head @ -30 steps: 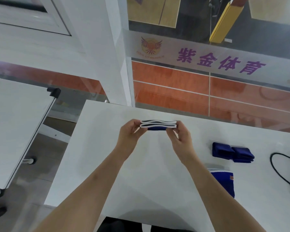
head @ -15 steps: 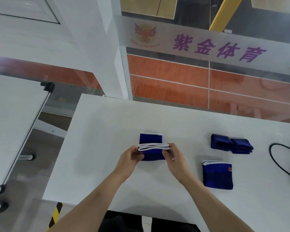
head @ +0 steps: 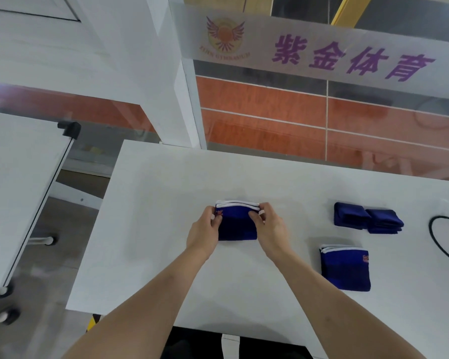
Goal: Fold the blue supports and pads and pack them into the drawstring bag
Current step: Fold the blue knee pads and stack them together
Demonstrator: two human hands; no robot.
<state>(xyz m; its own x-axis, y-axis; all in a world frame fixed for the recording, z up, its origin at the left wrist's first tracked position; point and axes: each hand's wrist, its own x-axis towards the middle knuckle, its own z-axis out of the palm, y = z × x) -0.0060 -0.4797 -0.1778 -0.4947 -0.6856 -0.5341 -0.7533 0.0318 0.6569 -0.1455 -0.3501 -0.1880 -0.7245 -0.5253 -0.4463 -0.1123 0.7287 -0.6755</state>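
Pinching the folded blue support (head: 237,225) flat on the table (head: 153,203), left hand (head: 204,233) and right hand (head: 270,230) each grip an end, white-edged long axis crosswise, apparently equally near; no bag visible.

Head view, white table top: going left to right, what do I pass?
Left hand → blue folded support with white trim, held at both ends → right hand → second white-trimmed blue support lying flat → dark blue folded pads → black cable.
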